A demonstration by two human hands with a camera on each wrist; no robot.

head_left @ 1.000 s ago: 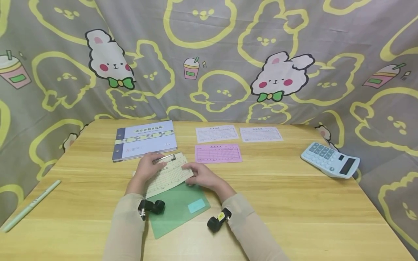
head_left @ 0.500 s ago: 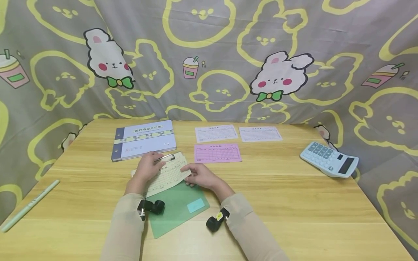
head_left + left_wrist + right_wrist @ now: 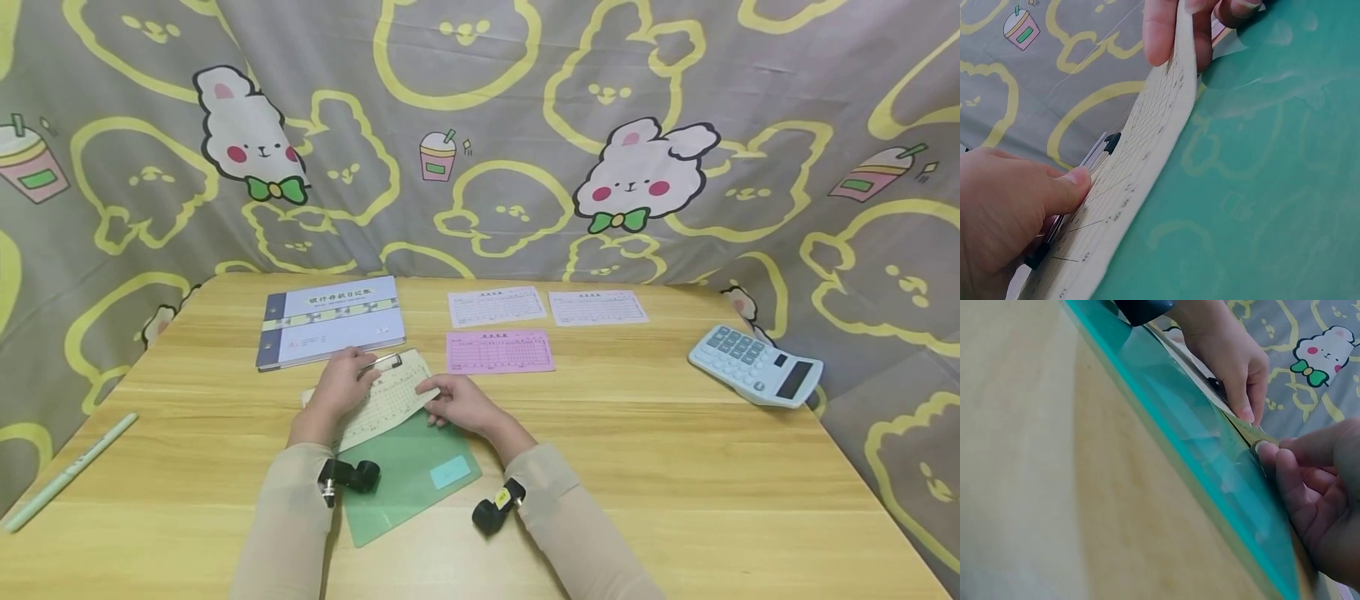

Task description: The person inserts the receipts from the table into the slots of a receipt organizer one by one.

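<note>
A green clipboard [image 3: 401,479] with a light-blue label lies tilted on the table, its metal clip [image 3: 388,362] at the far end. Under the clip sits a cream printed form [image 3: 386,408], its near part bent up off the green surface. My left hand [image 3: 343,387] grips the clip end; in the left wrist view its thumb [image 3: 1072,184] lies over the clip. My right hand [image 3: 465,404] pinches the form's right edge between thumb and fingers. The right wrist view shows the pinching fingers [image 3: 1300,453] close to the left hand [image 3: 1235,359].
Behind the left hand lies a blue account book [image 3: 333,325]. A pink form [image 3: 500,352] and two white forms [image 3: 497,307] are laid out at the back. A light-blue calculator [image 3: 756,367] stands right; a pale green pen [image 3: 71,472] lies left on the wooden table [image 3: 675,492].
Both hands keep nearly the same places on the clipboard and form. The form's lifted right edge has shifted slightly; the rest of the table looks the same.
</note>
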